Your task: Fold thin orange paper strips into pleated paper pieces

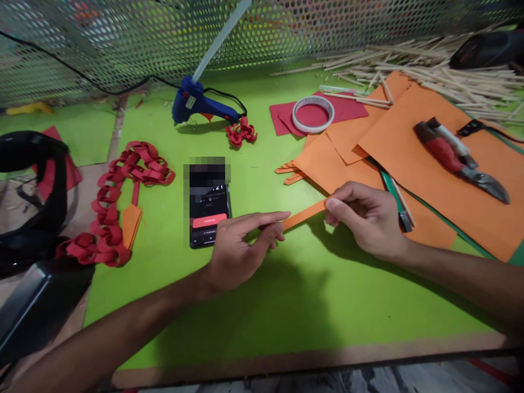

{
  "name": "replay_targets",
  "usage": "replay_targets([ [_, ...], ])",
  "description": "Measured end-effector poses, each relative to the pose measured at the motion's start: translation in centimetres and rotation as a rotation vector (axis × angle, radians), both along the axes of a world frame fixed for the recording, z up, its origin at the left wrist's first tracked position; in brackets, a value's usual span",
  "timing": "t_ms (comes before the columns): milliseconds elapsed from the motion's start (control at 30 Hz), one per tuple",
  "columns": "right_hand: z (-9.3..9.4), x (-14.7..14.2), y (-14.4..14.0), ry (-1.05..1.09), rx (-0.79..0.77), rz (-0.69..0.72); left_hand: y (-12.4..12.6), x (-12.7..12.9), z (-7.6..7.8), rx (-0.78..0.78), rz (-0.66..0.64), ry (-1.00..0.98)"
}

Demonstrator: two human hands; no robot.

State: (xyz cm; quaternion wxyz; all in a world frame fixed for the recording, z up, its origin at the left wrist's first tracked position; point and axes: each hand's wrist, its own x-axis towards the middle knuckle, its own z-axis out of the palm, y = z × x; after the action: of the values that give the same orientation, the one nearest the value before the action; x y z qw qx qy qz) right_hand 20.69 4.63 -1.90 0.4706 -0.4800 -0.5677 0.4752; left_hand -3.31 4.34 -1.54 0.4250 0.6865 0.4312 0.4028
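Observation:
A narrow orange paper strip (306, 214) is stretched between my two hands above the green tabletop (262, 322). My left hand (245, 245) pinches its left end between thumb and fingers. At the other end, my right hand (364, 218) grips the strip between thumb and forefinger, its remaining fingers curled. Just behind my left hand lies a phone (208, 204) with its screen lit. A red paper chain (108, 202) curves along the table on the left, with an orange folded paper piece (131, 225) against it.
A blue glue gun (207, 103) stands at the back beside a small red paper chain (241, 132). Tape (313, 114) rests on red paper. To the right are orange sheets (442, 191), pliers-like cutters (462, 158) and many wooden sticks (442, 82). A perforated metal panel (143, 49) closes the back.

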Motion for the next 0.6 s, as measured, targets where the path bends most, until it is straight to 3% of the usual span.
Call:
replay_targets([
  [300,0.07,-0.02,0.00,-0.002,-0.010,0.015,0.09,-0.25,-0.17,-0.027,-0.063,-0.021],
  [467,0.12,0.04,0.20,0.012,-0.011,0.007,-0.13,-0.20,-0.21,-0.065,-0.010,-0.056],
  [600,0.22,0.01,0.35,0.030,-0.013,-0.012,-0.28,-0.14,-0.12,-0.009,0.016,-0.029],
])
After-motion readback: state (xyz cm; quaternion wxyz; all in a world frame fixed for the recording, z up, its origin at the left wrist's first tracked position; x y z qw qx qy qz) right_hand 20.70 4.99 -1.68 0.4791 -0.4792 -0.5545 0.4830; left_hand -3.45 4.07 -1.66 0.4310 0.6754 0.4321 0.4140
